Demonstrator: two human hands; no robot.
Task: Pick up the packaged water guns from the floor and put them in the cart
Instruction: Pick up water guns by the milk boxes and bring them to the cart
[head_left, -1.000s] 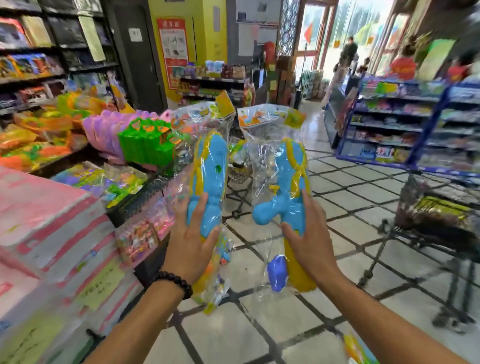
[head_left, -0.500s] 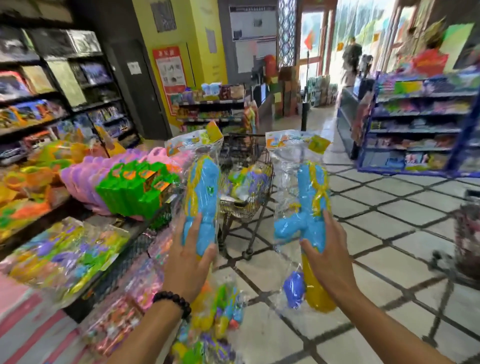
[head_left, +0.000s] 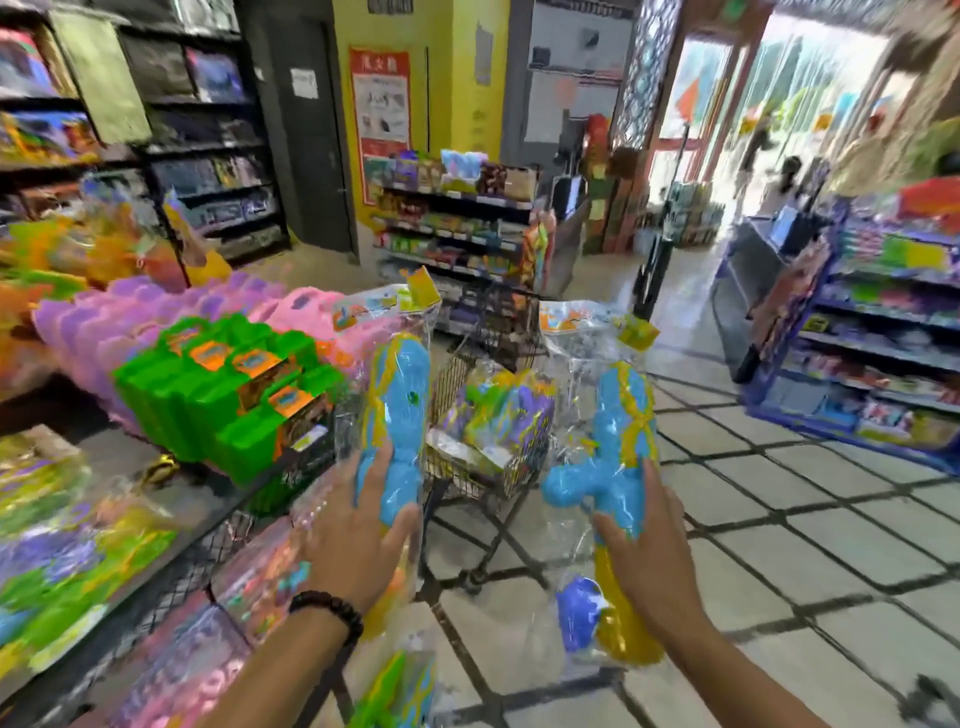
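My left hand (head_left: 358, 540) grips a blue and yellow water gun in a clear bag (head_left: 395, 410), held upright. In my right hand (head_left: 649, 561) is a second bagged blue and yellow water gun (head_left: 613, 447), also upright, with a purple part low in its bag. Straight ahead between the two bags stands a small wire cart (head_left: 493, 467) on the tiled floor, with several colourful packaged toys inside. Another packaged toy (head_left: 400, 686) lies low at the bottom of the view, near the floor.
A low display on my left carries green boxes (head_left: 223, 395), pink and purple toys (head_left: 130, 322) and bagged goods. A blue shelf unit (head_left: 872, 343) stands on the right. The tiled aisle runs ahead toward a bright doorway (head_left: 779, 130), where people stand.
I have walked forward with both bags held up. The wire cart has come from partly hidden behind the bags to close in front of me, and the cart at right has left the view.
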